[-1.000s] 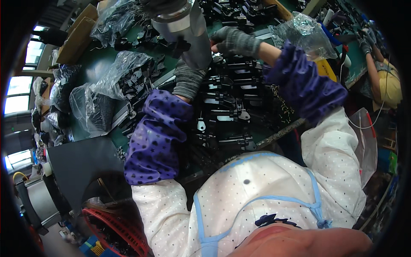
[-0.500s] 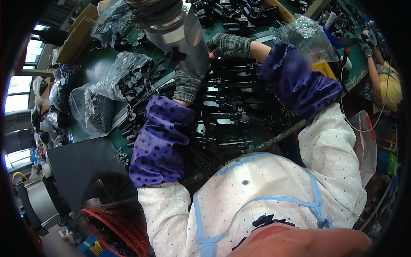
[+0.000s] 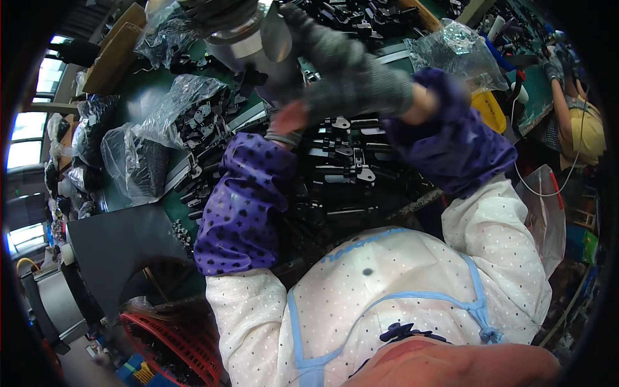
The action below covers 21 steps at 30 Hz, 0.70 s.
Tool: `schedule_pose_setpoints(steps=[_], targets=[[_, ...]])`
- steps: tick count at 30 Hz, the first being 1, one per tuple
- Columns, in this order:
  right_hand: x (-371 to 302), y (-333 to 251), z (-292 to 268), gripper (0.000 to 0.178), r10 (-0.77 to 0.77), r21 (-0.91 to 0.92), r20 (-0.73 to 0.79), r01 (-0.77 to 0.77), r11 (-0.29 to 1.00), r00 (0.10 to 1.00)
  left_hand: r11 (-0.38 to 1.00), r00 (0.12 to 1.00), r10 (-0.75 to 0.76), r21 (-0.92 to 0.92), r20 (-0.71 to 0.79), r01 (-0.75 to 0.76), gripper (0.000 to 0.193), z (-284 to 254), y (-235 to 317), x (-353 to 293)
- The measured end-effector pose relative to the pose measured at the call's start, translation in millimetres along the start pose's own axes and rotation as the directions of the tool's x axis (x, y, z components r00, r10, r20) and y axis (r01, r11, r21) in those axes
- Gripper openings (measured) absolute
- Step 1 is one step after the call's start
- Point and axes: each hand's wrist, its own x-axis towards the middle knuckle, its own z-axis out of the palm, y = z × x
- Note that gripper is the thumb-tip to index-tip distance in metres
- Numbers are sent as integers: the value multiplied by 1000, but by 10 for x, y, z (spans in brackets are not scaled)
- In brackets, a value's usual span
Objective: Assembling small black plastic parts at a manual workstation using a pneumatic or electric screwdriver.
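My right hand (image 3: pixel 361 77), in a grey knit glove with bare fingertips, is raised beside a metal cylinder (image 3: pixel 242 48) and blurred by motion. Its thumb and fingers are spread wide apart, the upper fingers near a curved shiny metal flap (image 3: pixel 277 37) on the cylinder. Nothing shows between them. Below it, only the gloved wrist of my left hand (image 3: pixel 284 134) is visible; its fingers are hidden behind the cylinder and my right hand. Black metal hinge-like parts (image 3: pixel 348 173) with silver pieces lie in rows on the table beneath both hands.
Clear plastic bags (image 3: pixel 138 161) and loose black parts (image 3: pixel 209 116) lie at the left. More black parts (image 3: pixel 348 19) are piled at the far side, beside another plastic bag (image 3: pixel 458 51). A red basket (image 3: pixel 174 342) stands low at left. A co-worker (image 3: pixel 577 122) is at far right.
My right hand has lifted from the parts, moving up and leftward to beside the metal cylinder. My left hand is now more hidden. The cylinder sits slightly further up and left in view.
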Motion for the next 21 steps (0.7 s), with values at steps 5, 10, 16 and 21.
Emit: schedule_pose_setpoints(steps=[5,10,16,21], targets=[[53,316,193,45,18,-41,-206,-27,999,978,979,977,-204,13,70,203,18,-92,247,93],[102,586,-95,40,137,88,-307,-116,989,942,978,981,-192,-74,24,193,20,-99,319,88],[-39,1017,27,33,320,373,-305,-197,907,897,974,978,-206,-88,20,207,20,-98,294,58],[-59,945,37,34,326,317,-275,-234,919,905,980,980,-199,-23,2,199,20,-84,311,53]])
